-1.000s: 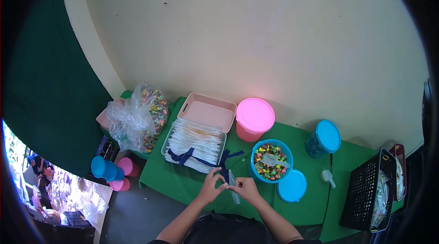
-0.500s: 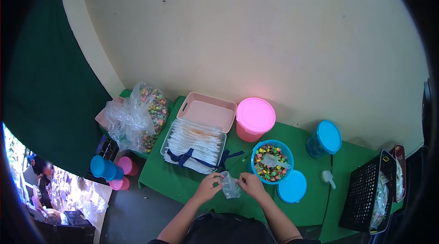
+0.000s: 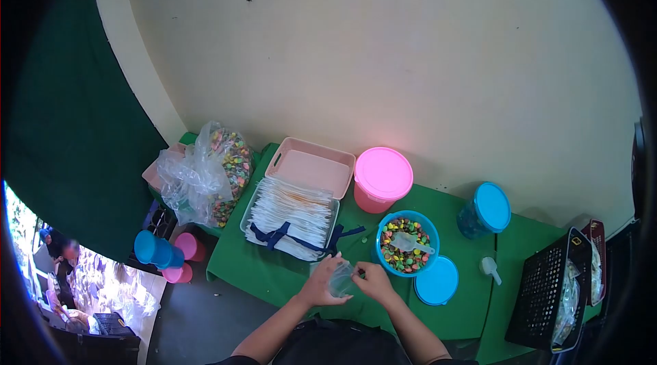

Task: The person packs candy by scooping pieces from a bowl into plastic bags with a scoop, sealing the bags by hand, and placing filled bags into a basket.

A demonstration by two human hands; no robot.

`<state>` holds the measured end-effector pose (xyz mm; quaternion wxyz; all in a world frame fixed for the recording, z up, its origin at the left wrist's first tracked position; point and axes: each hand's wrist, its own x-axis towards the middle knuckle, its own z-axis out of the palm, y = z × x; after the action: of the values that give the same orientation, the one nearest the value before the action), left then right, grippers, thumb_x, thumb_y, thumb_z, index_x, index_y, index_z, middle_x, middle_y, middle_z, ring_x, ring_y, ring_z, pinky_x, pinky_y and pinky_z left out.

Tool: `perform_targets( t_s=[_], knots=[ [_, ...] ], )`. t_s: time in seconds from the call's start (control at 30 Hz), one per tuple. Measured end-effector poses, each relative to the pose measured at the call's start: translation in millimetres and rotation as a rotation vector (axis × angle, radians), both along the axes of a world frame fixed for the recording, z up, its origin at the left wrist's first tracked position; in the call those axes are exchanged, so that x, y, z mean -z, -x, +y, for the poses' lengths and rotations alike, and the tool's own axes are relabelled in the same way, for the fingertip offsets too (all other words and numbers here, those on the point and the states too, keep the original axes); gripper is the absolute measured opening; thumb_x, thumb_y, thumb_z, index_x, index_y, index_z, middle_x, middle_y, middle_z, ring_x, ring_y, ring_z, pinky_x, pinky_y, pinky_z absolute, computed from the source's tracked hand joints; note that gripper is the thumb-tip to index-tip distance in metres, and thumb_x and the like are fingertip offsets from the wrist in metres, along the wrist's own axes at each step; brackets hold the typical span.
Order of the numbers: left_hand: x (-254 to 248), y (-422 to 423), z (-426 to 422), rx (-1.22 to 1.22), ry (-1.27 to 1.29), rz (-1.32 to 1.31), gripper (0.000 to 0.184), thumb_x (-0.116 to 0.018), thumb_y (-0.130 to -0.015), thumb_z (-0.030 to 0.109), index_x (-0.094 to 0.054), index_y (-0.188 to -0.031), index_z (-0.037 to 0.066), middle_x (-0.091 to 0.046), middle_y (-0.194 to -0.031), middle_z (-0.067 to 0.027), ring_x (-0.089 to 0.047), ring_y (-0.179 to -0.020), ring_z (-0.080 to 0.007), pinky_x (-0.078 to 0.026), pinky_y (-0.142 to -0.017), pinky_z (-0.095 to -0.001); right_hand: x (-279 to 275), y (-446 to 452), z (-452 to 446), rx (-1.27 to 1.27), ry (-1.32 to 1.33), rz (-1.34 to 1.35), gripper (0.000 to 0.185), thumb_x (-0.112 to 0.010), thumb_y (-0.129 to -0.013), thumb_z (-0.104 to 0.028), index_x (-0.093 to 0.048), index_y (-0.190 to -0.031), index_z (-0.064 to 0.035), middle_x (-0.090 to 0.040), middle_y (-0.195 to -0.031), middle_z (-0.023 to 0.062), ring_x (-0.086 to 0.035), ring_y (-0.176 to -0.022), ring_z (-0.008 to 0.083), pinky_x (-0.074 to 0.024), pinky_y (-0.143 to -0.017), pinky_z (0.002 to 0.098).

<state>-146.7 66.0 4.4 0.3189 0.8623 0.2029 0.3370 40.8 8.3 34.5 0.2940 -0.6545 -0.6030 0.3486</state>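
Observation:
A small clear plastic bag (image 3: pixel 340 280) is between my two hands over the front of the green table. My left hand (image 3: pixel 321 284) is wrapped round the bag's left side, thumb and fingers curved about it. My right hand (image 3: pixel 373 280) pinches the bag's right edge with closed fingers. Right of my hands stands a blue tub (image 3: pixel 436 231) of colourful candies, with a clear scoop (image 3: pixel 409 242) lying on them. Behind my left hand, a stack of white packets (image 3: pixel 291 211) tied with a dark blue ribbon (image 3: pixel 277 235) fills a tray.
A pink tray (image 3: pixel 311 159) and a pink lidded tub (image 3: pixel 383 173) stand behind. Rightward are a blue lid (image 3: pixel 436 281), white scoop (image 3: pixel 490 268), blue lidded tub (image 3: pixel 491 206) and black basket (image 3: pixel 542 290). A large candy bag (image 3: pixel 233 166) sits left; a distant person (image 3: pixel 63 269) shows lower left.
The bag has turned and spread from a narrow strip, and it now sits within my left hand's grasp. My left hand has shifted round it; my right hand has stayed close by.

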Motion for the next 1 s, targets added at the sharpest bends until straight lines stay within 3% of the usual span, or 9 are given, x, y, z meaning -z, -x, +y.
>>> perform_targets(
  t_s=[0.17,0.23,0.27,0.33,0.47,0.57,0.67,0.87,1.0],
  knots=[
    [-15,6,5,0.08,0.454,-0.016,0.119,-0.081,-0.06,0.028,-0.002,-0.146,0.007,-0.053,-0.12,-0.0167,-0.052,-0.112,-0.0281,-0.035,-0.1,-0.0378,-13,-2,-2,0.047,-0.189,-0.101,0.017,-0.064,-0.074,-0.02,-0.064,-0.088,-0.0098,-0.061,-0.093,0.0081,-0.058,-0.094,0.0267,-0.0437,-0.082,0.039],
    [-17,4,8,0.097,0.514,-0.049,0.12,-0.081,-0.061,0.027,0.002,-0.147,0.008,-0.055,-0.119,-0.0161,-0.053,-0.111,-0.0265,-0.037,-0.098,-0.0362,-50,-3,2,-0.227,-0.417,-0.163,0.022,-0.068,-0.074,-0.025,-0.063,-0.092,-0.0136,-0.059,-0.102,0.0019,-0.052,-0.105,0.0217,-0.0284,-0.099,0.0487],
    [-15,2,9,0.138,0.603,-0.109,0.12,-0.079,-0.062,0.03,0.003,-0.147,0.009,-0.055,-0.12,-0.0156,-0.053,-0.111,-0.0258,-0.036,-0.099,-0.036,-59,0,0,-0.227,-0.415,-0.162,0.022,-0.068,-0.074,-0.025,-0.063,-0.092,-0.0136,-0.059,-0.102,0.0019,-0.052,-0.105,0.0217,-0.0284,-0.099,0.0487],
    [-11,-1,12,0.184,0.69,-0.167,0.119,-0.078,-0.064,0.033,0.004,-0.147,0.01,-0.055,-0.12,-0.0151,-0.053,-0.111,-0.0251,-0.035,-0.099,-0.0358,-69,5,-2,-0.431,-0.359,-0.308,0.021,-0.07,-0.073,-0.028,-0.065,-0.088,-0.015,-0.06,-0.104,-0.004,-0.051,-0.109,0.0193,-0.0084,-0.106,0.0588],
    [9,-8,11,0.318,0.853,-0.206,0.118,-0.075,-0.067,0.04,0.008,-0.147,0.012,-0.042,-0.134,-0.0144,-0.044,-0.121,-0.0251,-0.029,-0.103,-0.0357,-49,0,-2,-0.411,-0.394,-0.397,0.017,-0.07,-0.073,-0.03,-0.067,-0.079,-0.0144,-0.06,-0.107,-0.007,-0.05,-0.114,0.0195,-0.0004,-0.107,0.0622],
    [15,-2,1,0.461,1.039,-0.13,0.116,-0.073,-0.069,0.04,0.008,-0.147,0.012,-0.026,-0.143,-0.0133,-0.035,-0.127,-0.0249,-0.026,-0.105,-0.0374,-32,-20,-1,-0.343,-0.228,-0.265,0.019,-0.068,-0.076,-0.033,-0.07,-0.081,-0.0147,-0.059,-0.118,-0.0012,-0.046,-0.121,0.0224,0.0056,-0.107,0.061],
    [29,1,-22,0.64,1.358,-0.1,0.111,-0.07,-0.071,0.039,0.007,-0.147,0.013,-0.03,-0.14,-0.0131,-0.036,-0.126,-0.0251,-0.028,-0.104,-0.0379,-17,-52,-8,-0.152,-0.051,0.106,0.026,-0.065,-0.08,-0.031,-0.07,-0.101,-0.0162,-0.046,-0.134,0.0175,-0.037,-0.13,0.0291,0.0135,-0.107,0.0563],
    [43,11,-40,0.797,1.571,-0.039,0.104,-0.064,-0.075,0.048,0.003,-0.148,0.015,-0.027,-0.143,-0.0159,-0.034,-0.129,-0.0263,-0.028,-0.105,-0.04,0,-93,-30,-0.074,-0.025,0.216,0.019,-0.066,-0.08,-0.025,-0.063,-0.076,-0.0074,-0.049,-0.133,0.0121,-0.029,-0.135,0.0243,0.0138,-0.108,0.0539],
    [43,12,-29,0.594,1.609,0.005,0.106,-0.063,-0.073,0.055,0.001,-0.148,0.015,-0.02,-0.147,-0.0169,-0.025,-0.135,-0.027,-0.023,-0.107,-0.0442,-8,-94,-37,-0.06,-0.07,0.131,0.026,-0.065,-0.081,-0.025,-0.054,-0.064,-0.0084,-0.058,-0.124,0.0055,-0.03,-0.135,0.0247,0.0134,-0.106,0.0598]
  ],
)
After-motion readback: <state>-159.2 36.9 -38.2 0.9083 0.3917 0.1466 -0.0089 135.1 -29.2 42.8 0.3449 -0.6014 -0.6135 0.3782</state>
